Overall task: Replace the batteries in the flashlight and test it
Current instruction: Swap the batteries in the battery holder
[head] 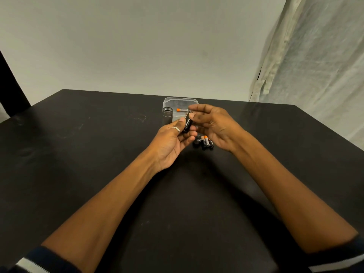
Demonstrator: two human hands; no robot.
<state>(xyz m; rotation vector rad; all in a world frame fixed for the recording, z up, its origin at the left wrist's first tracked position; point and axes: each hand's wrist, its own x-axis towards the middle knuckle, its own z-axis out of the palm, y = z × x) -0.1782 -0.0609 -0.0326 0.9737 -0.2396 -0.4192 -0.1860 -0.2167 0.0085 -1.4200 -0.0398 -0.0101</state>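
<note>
Head view: a black table (pixel 78 154) fills the lower part, with a pale wall behind it and a light cloth (pixel 315 66) hanging at the right; both forearms reach in from the bottom corners, each in a dark sleeve with a white stripe.

The left hand (pixel 169 142) is palm up and wears a ring (pixel 176 129) on the thumb; its thumb and curled fingers pinch the lower part of a black cylinder (pixel 188 124) with white lettering, held tilted above the table; whether this is a single battery or a battery holder I cannot tell. The right hand (pixel 214 125) meets it from the other side; its thumb tip presses on the upper end, the fingers curl loosely behind, and the forefinger reaches out above.

The flashlight body (pixel 167 114), a grey tube, stands upright on the table with its open end up, just left of the hands and right beside the left wall of a clear plastic box (pixel 177 99); inside the box lies one battery with an orange end (pixel 182 110).

Below the right hand a small black cap (pixel 197 140) sits on the table; touching or nearly touching it on its right lie three loose batteries (pixel 206 141), side by side, orange ends pointing away.
</note>
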